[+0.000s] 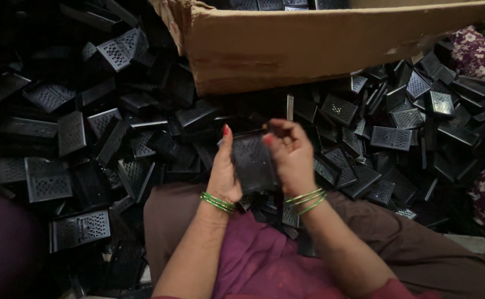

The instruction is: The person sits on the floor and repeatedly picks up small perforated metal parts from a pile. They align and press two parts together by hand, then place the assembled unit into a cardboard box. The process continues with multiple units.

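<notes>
Both my hands hold one black perforated plastic cover (252, 160) just above my lap. My left hand (224, 171) grips its left edge, thumb up. My right hand (291, 155) grips its right edge, fingers curled over the top corner. Green bangles sit on both wrists. Around the hands lies a deep heap of the same black perforated plastic pieces (76, 133).
A brown cardboard box (309, 44) stands right behind the hands, with more black pieces inside. The heap continues on the right (408, 119). Floral cloth of another person (477, 55) shows at the far right edge. My knees in brown cloth (419, 249) fill the foreground.
</notes>
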The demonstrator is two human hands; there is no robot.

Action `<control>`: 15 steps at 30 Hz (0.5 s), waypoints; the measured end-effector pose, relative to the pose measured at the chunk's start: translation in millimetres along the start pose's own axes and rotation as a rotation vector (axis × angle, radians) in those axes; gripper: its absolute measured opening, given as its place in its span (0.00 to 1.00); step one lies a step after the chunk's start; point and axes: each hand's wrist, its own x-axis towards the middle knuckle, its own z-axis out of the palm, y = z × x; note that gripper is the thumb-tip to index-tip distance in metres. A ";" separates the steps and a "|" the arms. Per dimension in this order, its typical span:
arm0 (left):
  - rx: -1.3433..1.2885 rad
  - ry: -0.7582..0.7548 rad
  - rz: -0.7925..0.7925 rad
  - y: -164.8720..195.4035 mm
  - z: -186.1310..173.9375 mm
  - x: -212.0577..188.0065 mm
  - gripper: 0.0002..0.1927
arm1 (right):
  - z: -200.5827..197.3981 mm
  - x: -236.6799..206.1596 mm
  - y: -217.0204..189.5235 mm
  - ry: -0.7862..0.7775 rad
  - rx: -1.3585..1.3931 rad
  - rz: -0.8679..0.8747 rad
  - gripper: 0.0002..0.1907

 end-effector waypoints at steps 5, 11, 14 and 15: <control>-0.173 -0.169 -0.141 -7.0 10.6 -2.7 0.37 | -16.5 10.7 1.6 0.038 0.249 0.106 0.21; -0.212 -0.170 -0.144 -13.8 5.4 -0.4 0.36 | -15.5 9.9 15.6 0.063 0.046 -0.031 0.21; -0.224 -0.244 -0.162 -17.4 0.1 2.0 0.39 | -17.2 12.4 10.2 0.056 0.064 -0.009 0.21; -0.234 -0.272 -0.171 -18.1 -0.8 2.9 0.41 | -18.0 12.6 6.6 0.075 0.068 0.041 0.21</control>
